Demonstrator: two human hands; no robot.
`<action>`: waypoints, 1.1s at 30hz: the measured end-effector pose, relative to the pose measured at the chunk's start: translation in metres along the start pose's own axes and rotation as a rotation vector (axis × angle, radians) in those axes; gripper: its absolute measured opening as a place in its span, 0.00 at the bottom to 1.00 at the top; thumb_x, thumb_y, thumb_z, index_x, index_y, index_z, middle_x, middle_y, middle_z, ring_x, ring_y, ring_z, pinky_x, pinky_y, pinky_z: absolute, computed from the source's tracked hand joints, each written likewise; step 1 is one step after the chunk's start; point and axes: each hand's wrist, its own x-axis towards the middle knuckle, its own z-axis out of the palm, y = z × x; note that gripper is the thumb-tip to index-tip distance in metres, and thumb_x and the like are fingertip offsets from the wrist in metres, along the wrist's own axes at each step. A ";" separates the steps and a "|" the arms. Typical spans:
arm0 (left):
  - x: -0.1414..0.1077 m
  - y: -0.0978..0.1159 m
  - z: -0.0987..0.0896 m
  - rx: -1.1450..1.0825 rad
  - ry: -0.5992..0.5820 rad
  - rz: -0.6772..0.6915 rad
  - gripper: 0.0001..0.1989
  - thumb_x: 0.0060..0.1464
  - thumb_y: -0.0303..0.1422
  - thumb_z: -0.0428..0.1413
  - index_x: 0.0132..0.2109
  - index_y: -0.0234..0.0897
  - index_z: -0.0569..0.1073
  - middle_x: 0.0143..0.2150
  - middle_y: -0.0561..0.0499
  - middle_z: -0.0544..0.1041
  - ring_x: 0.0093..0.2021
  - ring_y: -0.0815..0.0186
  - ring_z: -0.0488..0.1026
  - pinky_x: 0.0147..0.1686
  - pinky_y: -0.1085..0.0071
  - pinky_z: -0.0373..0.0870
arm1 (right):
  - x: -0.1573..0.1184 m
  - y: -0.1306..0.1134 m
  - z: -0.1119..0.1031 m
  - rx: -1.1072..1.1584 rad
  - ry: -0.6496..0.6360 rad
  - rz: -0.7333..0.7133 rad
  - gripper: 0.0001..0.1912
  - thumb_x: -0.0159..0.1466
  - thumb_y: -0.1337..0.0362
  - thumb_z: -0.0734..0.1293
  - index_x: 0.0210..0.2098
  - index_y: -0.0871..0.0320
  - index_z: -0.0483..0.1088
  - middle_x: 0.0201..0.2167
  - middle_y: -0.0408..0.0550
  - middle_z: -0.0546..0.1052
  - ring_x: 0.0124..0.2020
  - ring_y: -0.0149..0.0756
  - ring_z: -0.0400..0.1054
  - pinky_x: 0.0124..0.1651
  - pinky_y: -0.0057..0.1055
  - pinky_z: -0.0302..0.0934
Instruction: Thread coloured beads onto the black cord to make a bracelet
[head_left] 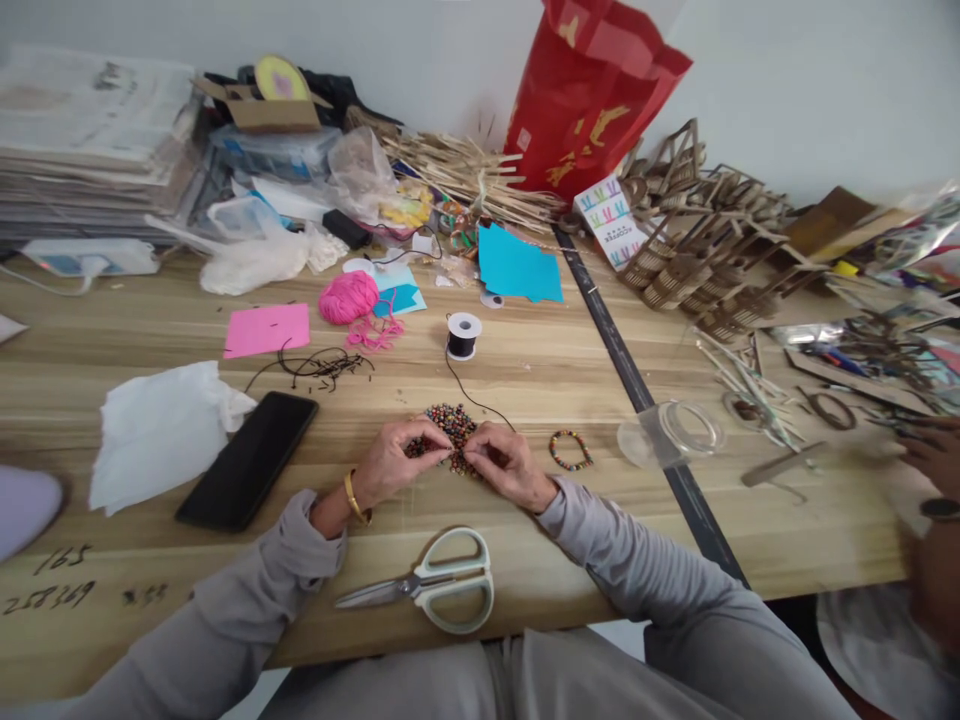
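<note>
A heap of small multicoloured beads (452,420) lies on the wooden table, partly covered by both hands. Over its left side my left hand (397,455) is closed in a pinch; what sits between thumb and forefinger is too small to make out. My right hand (510,462) pinches at the heap's right side. Black cord (480,402) runs from a white spool (463,336) down to the right hand, where its end is hidden by the fingers. To the right lies a finished-looking loop of beads (570,450). White-handled scissors (427,582) rest closed in front of me.
A black phone (247,460) and white tissue (161,430) lie left. Behind are black cord scraps (322,368), pink yarn (349,298) and blue paper (520,263). A clear plastic container (667,435) stands right, near another person's hand (934,455).
</note>
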 end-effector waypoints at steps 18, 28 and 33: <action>0.003 -0.006 0.005 -0.067 -0.020 -0.016 0.02 0.50 0.27 0.60 0.33 0.32 0.78 0.31 0.47 0.80 0.33 0.66 0.76 0.38 0.71 0.70 | 0.000 -0.004 0.000 -0.049 0.002 -0.019 0.08 0.65 0.63 0.62 0.31 0.61 0.68 0.25 0.46 0.69 0.25 0.29 0.60 0.28 0.27 0.56; 0.002 -0.001 0.003 -0.073 -0.048 0.002 0.03 0.51 0.28 0.61 0.33 0.33 0.79 0.31 0.47 0.81 0.32 0.66 0.77 0.37 0.71 0.72 | 0.000 -0.005 -0.001 -0.040 0.004 -0.033 0.08 0.65 0.63 0.62 0.31 0.60 0.67 0.25 0.46 0.68 0.25 0.29 0.60 0.28 0.27 0.56; 0.001 0.001 0.002 -0.056 -0.047 0.001 0.03 0.51 0.28 0.61 0.33 0.32 0.79 0.30 0.47 0.81 0.31 0.67 0.77 0.36 0.73 0.73 | -0.001 -0.005 -0.002 -0.044 -0.015 -0.035 0.07 0.65 0.65 0.62 0.32 0.60 0.67 0.25 0.46 0.69 0.25 0.29 0.60 0.28 0.26 0.55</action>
